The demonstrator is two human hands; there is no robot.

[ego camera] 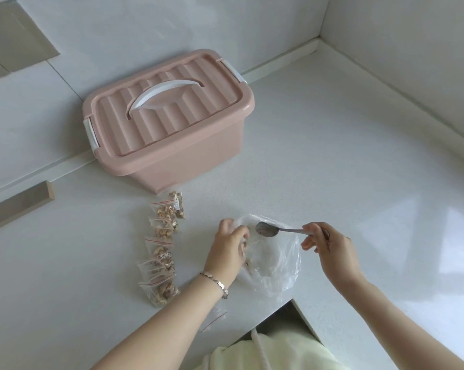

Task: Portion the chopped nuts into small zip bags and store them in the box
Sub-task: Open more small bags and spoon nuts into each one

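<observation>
A large clear plastic bag (276, 260) lies crumpled on the white counter, with a few nut pieces inside. My left hand (228, 249) grips its left edge, fingers curled into the plastic. My right hand (329, 247) pinches the handle of a metal spoon (268, 229), whose bowl hovers over the bag's opening. A row of several small zip bags filled with chopped nuts (162, 247) lies to the left of my left hand. The pink box (172, 116) stands behind them with its lid shut and a white handle on top.
An empty small zip bag (213, 321) lies near the counter's front edge under my left forearm. The counter (359, 182) runs into a wall corner at the back right. A cut-out in the counter edge (292, 316) is in front of me.
</observation>
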